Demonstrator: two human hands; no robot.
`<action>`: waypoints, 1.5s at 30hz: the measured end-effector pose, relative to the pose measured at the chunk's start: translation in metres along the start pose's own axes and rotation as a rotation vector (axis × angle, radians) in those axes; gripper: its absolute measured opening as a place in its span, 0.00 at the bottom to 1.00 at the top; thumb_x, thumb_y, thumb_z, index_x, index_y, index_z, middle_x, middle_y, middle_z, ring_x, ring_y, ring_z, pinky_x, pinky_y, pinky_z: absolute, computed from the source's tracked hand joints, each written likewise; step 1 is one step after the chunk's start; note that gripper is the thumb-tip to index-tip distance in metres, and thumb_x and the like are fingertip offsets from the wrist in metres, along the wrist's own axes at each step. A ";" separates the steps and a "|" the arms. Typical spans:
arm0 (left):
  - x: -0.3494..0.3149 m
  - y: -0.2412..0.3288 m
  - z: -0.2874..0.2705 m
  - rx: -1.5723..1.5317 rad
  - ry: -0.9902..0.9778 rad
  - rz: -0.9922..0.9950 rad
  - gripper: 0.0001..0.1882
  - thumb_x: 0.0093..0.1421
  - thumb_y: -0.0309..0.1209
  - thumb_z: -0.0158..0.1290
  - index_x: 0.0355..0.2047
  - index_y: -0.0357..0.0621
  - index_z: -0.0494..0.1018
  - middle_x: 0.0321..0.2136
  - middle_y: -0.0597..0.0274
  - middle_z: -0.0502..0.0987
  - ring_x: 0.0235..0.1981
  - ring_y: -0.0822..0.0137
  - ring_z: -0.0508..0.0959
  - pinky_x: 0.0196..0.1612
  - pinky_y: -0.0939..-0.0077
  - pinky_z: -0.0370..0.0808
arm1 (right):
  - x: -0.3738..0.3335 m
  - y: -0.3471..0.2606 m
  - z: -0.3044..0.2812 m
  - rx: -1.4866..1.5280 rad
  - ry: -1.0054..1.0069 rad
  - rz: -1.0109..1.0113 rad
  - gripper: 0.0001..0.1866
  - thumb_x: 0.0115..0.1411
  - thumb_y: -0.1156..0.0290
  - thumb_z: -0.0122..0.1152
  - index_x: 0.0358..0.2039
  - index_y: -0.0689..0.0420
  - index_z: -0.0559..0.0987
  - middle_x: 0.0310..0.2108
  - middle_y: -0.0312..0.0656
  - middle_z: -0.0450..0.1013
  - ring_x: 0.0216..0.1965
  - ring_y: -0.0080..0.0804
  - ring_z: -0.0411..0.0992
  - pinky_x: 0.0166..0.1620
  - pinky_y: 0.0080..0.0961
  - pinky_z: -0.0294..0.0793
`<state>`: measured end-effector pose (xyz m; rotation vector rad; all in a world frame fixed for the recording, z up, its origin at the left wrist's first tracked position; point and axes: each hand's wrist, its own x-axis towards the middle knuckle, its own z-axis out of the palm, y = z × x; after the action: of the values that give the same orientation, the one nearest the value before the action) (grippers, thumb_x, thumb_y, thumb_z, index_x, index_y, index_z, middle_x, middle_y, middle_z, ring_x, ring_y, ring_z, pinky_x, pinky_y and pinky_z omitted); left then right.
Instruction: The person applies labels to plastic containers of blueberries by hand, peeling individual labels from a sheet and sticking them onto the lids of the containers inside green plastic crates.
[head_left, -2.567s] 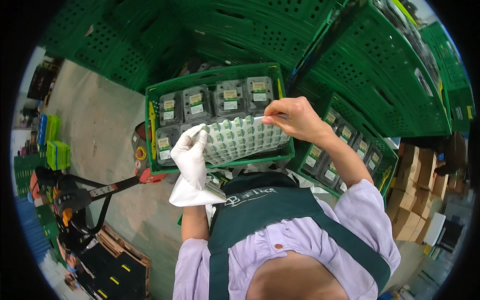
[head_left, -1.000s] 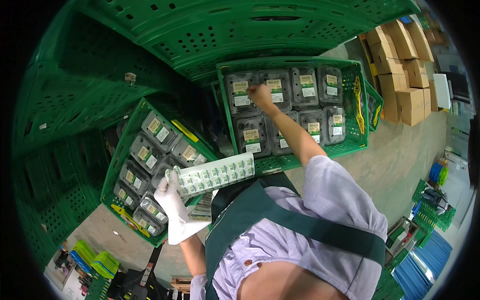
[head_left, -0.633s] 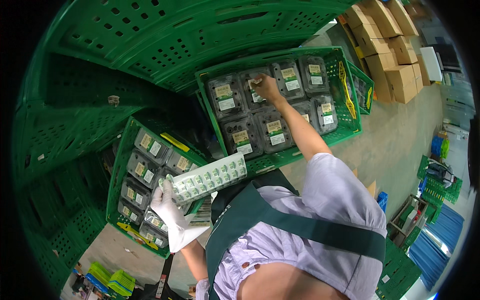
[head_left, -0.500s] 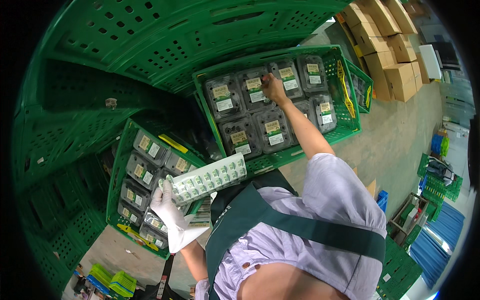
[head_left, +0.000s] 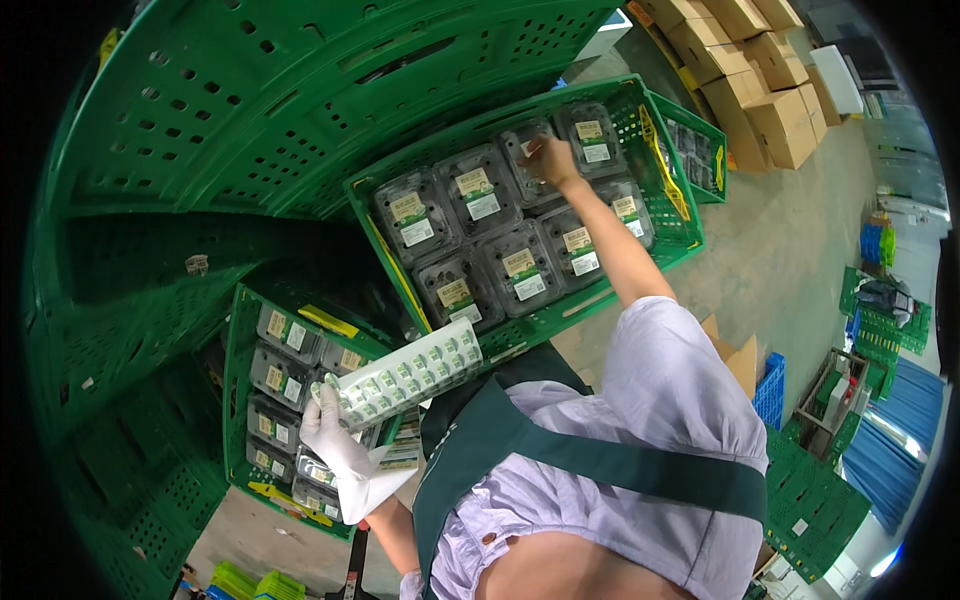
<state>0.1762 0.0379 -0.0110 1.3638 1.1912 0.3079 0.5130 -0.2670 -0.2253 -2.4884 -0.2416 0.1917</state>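
My right hand (head_left: 552,163) is bare and leans over a clear plastic clamshell box (head_left: 512,142) in the far row of a green crate (head_left: 560,322). Its fingertips are pinched together at the lid, partly covering the label; whatever lies between them is too small to make out. My left hand (head_left: 335,440), in a white glove, grips one end of a sheet of stickers (head_left: 412,380) printed with rows of small green-and-white labels. That sheet stretches rightward over the crate's near left corner. Dark contents show through the boxes, which carry beige, green and white labels.
A second green crate (head_left: 238,400) with similar boxes sits at lower left. Tall green crate walls (head_left: 300,130) rise behind and to the left. Another small crate (head_left: 715,165) adjoins on the right. Cardboard boxes (head_left: 780,125) are stacked at far right, and a blue crate (head_left: 768,390) stands on the floor.
My right hand has moved from the second box of the far row to the third. My left hand keeps hold of the sticker sheet. The whole view has shifted slightly.
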 end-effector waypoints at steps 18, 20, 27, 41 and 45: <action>0.009 0.036 0.026 -0.104 -0.140 -0.006 0.10 0.58 0.33 0.49 0.30 0.37 0.71 0.27 0.63 0.72 0.27 0.75 0.71 0.33 0.81 0.69 | 0.030 0.100 -0.077 -0.172 0.095 0.064 0.11 0.37 0.70 0.68 0.19 0.57 0.74 0.19 0.42 0.72 0.25 0.39 0.73 0.31 0.30 0.71; 0.006 0.039 0.033 -0.102 -0.164 -0.016 0.11 0.58 0.33 0.49 0.30 0.36 0.71 0.27 0.63 0.72 0.28 0.74 0.71 0.33 0.81 0.68 | 0.032 0.101 -0.097 -0.035 0.071 0.134 0.10 0.37 0.72 0.66 0.22 0.58 0.75 0.21 0.41 0.73 0.25 0.29 0.73 0.31 0.24 0.71; 0.008 0.035 0.048 -0.087 -0.194 -0.056 0.09 0.58 0.31 0.49 0.28 0.37 0.71 0.26 0.64 0.72 0.27 0.77 0.69 0.33 0.83 0.66 | 0.051 0.124 -0.108 0.035 0.020 0.009 0.10 0.37 0.74 0.64 0.24 0.59 0.77 0.23 0.42 0.74 0.25 0.35 0.74 0.31 0.26 0.72; -0.001 0.038 0.061 -0.058 -0.212 -0.043 0.09 0.56 0.30 0.51 0.24 0.38 0.72 0.24 0.66 0.72 0.25 0.77 0.68 0.33 0.83 0.65 | 0.023 0.067 -0.013 -0.517 0.185 -0.264 0.17 0.41 0.71 0.64 0.34 0.54 0.71 0.22 0.45 0.72 0.28 0.46 0.72 0.30 0.39 0.71; 0.005 0.031 0.053 -0.087 -0.213 -0.060 0.09 0.56 0.31 0.51 0.24 0.37 0.72 0.24 0.65 0.72 0.25 0.78 0.69 0.32 0.83 0.66 | 0.035 0.087 -0.058 -0.229 0.049 0.030 0.12 0.39 0.69 0.66 0.25 0.57 0.74 0.22 0.42 0.73 0.27 0.42 0.73 0.31 0.33 0.72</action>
<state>0.2336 0.0195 0.0015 1.2500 1.0275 0.1649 0.5696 -0.3611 -0.2339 -2.7213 -0.2163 0.1209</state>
